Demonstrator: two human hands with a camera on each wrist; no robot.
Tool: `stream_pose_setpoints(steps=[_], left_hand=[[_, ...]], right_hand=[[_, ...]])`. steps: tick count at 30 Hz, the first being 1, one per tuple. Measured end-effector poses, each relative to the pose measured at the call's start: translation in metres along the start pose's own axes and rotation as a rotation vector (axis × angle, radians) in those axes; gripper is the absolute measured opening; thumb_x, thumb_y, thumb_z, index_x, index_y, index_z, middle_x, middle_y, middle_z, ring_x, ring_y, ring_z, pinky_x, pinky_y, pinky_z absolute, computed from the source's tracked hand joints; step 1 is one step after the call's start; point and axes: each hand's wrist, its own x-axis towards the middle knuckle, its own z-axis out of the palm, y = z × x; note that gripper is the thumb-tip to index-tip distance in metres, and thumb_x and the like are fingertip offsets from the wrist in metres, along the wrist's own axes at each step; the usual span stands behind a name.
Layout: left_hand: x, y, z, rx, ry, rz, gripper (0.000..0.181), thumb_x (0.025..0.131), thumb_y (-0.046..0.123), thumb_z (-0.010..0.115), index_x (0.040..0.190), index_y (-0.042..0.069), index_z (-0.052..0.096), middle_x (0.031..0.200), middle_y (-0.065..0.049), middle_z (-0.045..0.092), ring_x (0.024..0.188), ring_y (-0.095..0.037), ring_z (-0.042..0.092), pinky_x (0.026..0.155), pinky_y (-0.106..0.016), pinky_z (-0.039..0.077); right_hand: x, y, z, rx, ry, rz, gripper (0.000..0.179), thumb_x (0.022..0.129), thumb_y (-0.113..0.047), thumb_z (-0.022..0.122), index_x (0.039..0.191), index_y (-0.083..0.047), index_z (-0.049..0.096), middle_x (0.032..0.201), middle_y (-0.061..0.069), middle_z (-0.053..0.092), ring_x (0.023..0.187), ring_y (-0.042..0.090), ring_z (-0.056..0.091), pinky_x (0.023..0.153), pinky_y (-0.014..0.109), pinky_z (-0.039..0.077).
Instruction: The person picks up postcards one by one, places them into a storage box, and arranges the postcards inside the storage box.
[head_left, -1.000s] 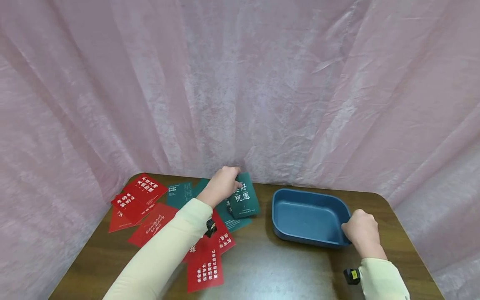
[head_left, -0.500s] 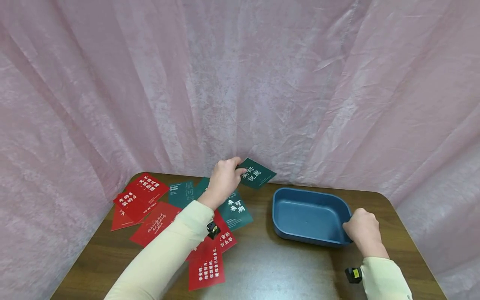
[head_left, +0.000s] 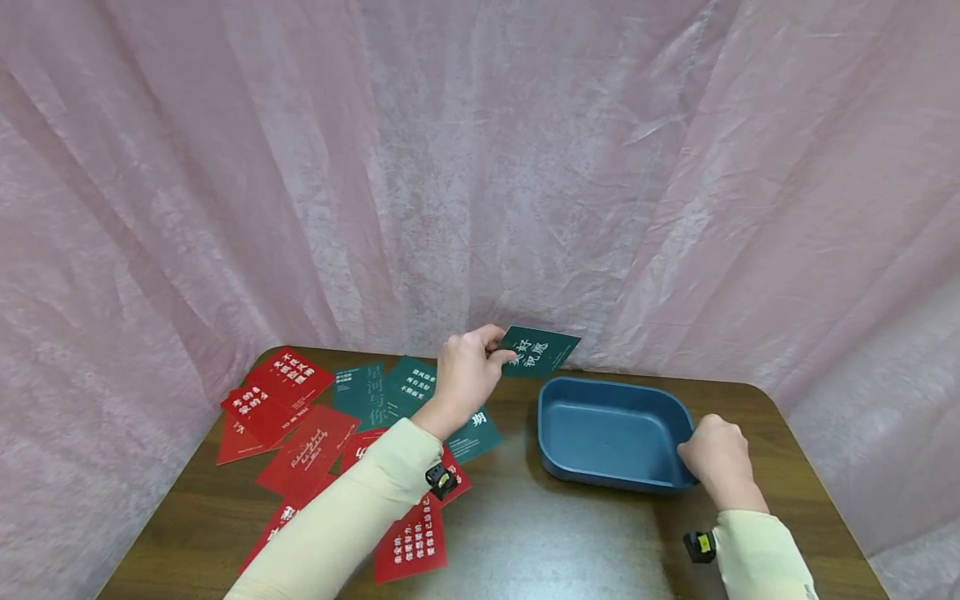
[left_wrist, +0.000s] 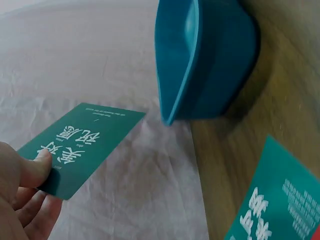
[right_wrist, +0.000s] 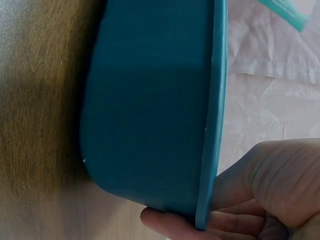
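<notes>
My left hand (head_left: 471, 373) pinches a green card (head_left: 542, 350) by one corner between thumb and fingers. White characters cover the card's face, which hangs in the air left of and behind the blue bin. In the left wrist view the thumb lies on top of the green card (left_wrist: 82, 145), with fingers beneath. My right hand (head_left: 718, 460) grips the right rim of the blue bin (head_left: 615, 477). From the right wrist view, the thumb is over the bin's rim (right_wrist: 215, 120) and a finger presses the outer wall. Nothing lies in the bin.
Several green cards (head_left: 360, 396) lie overlapping on the wooden table (head_left: 525, 542), left of the bin. Several red cards (head_left: 307, 450) spread further left and toward the front. A pink curtain (head_left: 570, 167) hangs behind the table's back edge.
The left hand has lifted the green card off the green pile and carried it right, toward the bin. The right hand stays on the rim; the bin has shifted slightly left.
</notes>
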Motion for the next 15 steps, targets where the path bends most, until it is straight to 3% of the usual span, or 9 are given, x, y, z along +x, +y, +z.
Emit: stream_pose_setpoints(steps=[6,11,15], left_hand=[[-0.013,0.011,0.012,-0.126,-0.127,-0.087,0.031,0.075,0.028,0.078,0.101,0.012,0.071,0.083,0.001,0.072,0.067,-0.004,0.066,0.061,-0.023,0.052],[-0.024,0.019,0.026,-0.242,-0.166,-0.170,0.029,0.076,0.024,0.078,0.100,0.009,0.071,0.081,0.000,0.072,0.072,-0.006,0.067,0.065,-0.024,0.053],[-0.033,0.027,0.035,-0.279,-0.218,-0.228,0.025,0.074,0.022,0.079,0.094,0.009,0.071,0.079,0.000,0.072,0.073,-0.007,0.065,0.066,-0.025,0.052]], right_hand=[[-0.004,-0.005,0.000,0.008,-0.017,0.010,0.017,0.079,-0.007,0.055,0.067,0.004,0.056,0.057,0.011,0.050,0.052,0.023,0.050,0.044,0.029,0.040],[-0.005,-0.009,0.000,-0.003,-0.001,-0.007,0.016,0.079,-0.006,0.054,0.069,0.006,0.057,0.057,0.012,0.051,0.052,0.023,0.049,0.044,0.029,0.040],[-0.007,-0.008,0.002,-0.014,-0.013,0.004,0.016,0.080,-0.007,0.055,0.071,0.006,0.058,0.059,0.012,0.052,0.053,0.023,0.050,0.044,0.029,0.040]])
